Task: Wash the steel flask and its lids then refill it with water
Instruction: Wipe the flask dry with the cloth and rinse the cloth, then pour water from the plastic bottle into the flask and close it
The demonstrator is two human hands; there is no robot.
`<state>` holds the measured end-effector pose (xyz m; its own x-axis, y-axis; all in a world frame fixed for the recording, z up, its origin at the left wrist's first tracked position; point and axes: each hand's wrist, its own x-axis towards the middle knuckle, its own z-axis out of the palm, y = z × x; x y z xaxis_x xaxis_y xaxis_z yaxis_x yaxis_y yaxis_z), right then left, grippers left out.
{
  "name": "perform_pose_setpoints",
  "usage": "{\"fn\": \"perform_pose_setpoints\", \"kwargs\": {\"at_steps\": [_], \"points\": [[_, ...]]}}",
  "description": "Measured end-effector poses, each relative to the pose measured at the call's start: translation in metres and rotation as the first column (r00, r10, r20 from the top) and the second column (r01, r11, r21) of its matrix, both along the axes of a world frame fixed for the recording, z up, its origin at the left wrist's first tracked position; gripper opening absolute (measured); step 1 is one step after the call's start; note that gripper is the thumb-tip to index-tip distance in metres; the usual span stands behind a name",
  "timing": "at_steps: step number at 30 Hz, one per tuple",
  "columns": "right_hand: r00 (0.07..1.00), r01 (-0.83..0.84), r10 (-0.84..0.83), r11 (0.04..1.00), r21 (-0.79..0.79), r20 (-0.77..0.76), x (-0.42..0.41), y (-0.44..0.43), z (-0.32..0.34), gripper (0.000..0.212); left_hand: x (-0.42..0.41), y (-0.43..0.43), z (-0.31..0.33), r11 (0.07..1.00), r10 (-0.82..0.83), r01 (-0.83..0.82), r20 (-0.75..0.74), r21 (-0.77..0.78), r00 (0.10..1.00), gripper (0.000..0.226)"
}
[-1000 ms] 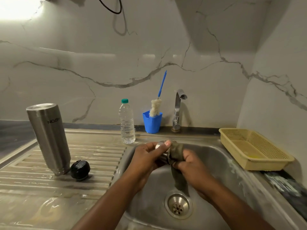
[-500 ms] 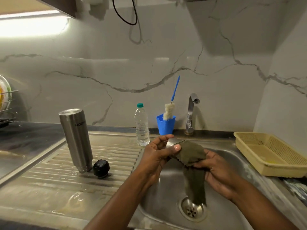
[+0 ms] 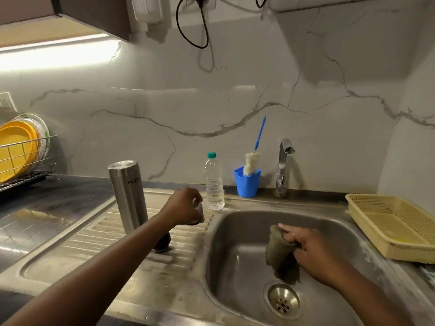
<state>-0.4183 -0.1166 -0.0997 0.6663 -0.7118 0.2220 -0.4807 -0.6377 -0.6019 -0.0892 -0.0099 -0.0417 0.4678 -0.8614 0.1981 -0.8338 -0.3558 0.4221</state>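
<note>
- Left hand (image 3: 186, 205): grip curled round a small steel lid (image 3: 199, 208), mostly hidden by the fingers, low over the ribbed steel desk (image 3: 70, 255) and just beside a water bottle (image 3: 213, 184).
- Right hand (image 3: 310, 248): grip bunched on a wet cloth (image 3: 279, 252) inside the sink (image 3: 235, 231).
- Steel flask (image 3: 128, 196) stands upside down on the desk, with the black lid (image 3: 163, 243) at its foot.
- Likely risks: the wet lid could slip and roll into the sink, or the left forearm could knock over the tall flask.
</note>
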Motion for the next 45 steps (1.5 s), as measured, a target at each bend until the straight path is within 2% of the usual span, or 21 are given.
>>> {"fn": "perform_pose_setpoints", "kwargs": {"at_steps": [3, 7, 10, 13, 17, 19, 21, 22, 23, 27, 30, 31, 35, 39, 45], "points": [[0.996, 0.028, -0.033, 0.998, -0.057, -0.085, -0.003, -0.005, -0.004, 0.043, 0.013, -0.003, -0.013, 0.990, 0.029, -0.046, 0.128, 0.130, 0.991, 0.048], [0.994, 0.056, -0.062, 0.996, -0.070, -0.092, -0.008, -0.005, 0.007, 0.047, 0.026, -0.004, -0.026, 0.971, 0.067, -0.087, 0.095, 0.223, 0.993, 0.047], [0.998, 0.058, -0.060, 0.995, 0.081, 0.019, -0.007, -0.004, 0.007, 0.045, 0.030, -0.005, -0.030, 0.964, 0.091, -0.105, 0.067, 0.243, 0.994, 0.052], [0.988, -0.007, -0.024, 0.979, 0.202, 0.153, -0.005, -0.001, 0.006, 0.040, 0.028, -0.004, -0.030, 0.963, 0.089, -0.100, 0.057, 0.251, 0.994, 0.061], [0.946, -0.140, 0.043, 0.948, 0.286, 0.321, -0.006, 0.012, 0.022, 0.017, 0.012, 0.002, -0.025, 0.990, 0.051, -0.067, 0.126, 0.121, 0.991, 0.070], [0.967, -0.109, 0.066, 0.980, 0.164, 0.246, -0.007, 0.012, 0.022, 0.027, -0.006, 0.008, -0.017, 0.999, 0.020, -0.024, 0.150, 0.021, 0.989, 0.065], [0.995, -0.045, 0.047, 0.999, -0.027, 0.090, -0.005, 0.010, 0.020, 0.023, -0.027, 0.014, -0.010, 0.998, -0.017, 0.026, 0.145, -0.059, 0.989, 0.058], [0.997, -0.046, 0.051, 0.995, -0.090, 0.056, -0.005, 0.010, 0.020, 0.019, -0.037, 0.018, -0.006, 0.995, -0.040, 0.052, 0.135, -0.089, 0.990, 0.055], [0.999, -0.030, 0.036, 0.988, -0.148, 0.036, -0.006, 0.008, 0.020, 0.025, -0.047, 0.021, -0.004, 0.990, -0.062, 0.077, 0.125, -0.118, 0.990, 0.052], [0.989, 0.039, -0.003, 0.970, -0.239, 0.149, -0.012, 0.011, 0.038, 0.052, -0.082, 0.033, 0.000, 0.966, -0.142, 0.160, 0.097, -0.201, 0.985, 0.044], [0.961, 0.069, -0.040, 0.993, -0.096, 0.275, -0.018, 0.015, 0.048, 0.078, -0.101, 0.032, 0.002, 0.948, -0.187, 0.198, 0.067, -0.248, 0.980, 0.040], [0.945, 0.072, -0.059, 0.997, -0.031, 0.323, -0.021, 0.016, 0.051, 0.081, -0.105, 0.030, 0.001, 0.940, -0.201, 0.208, 0.054, -0.269, 0.978, 0.040], [0.882, 0.074, -0.099, 0.995, 0.072, 0.461, -0.036, 0.006, 0.060, 0.048, -0.118, 0.018, 0.001, 0.923, -0.259, 0.243, -0.013, -0.299, 0.966, 0.042], [0.848, 0.030, -0.144, 0.974, 0.224, 0.511, -0.057, -0.004, 0.075, 0.038, -0.139, 0.006, 0.005, 0.901, -0.317, 0.287, -0.044, -0.324, 0.947, 0.042], [0.759, 0.018, -0.373, 0.831, 0.556, 0.533, -0.091, -0.042, 0.106, 0.018, -0.164, -0.012, 0.008, 0.870, -0.388, 0.338, -0.075, -0.359, 0.919, 0.040]]}}
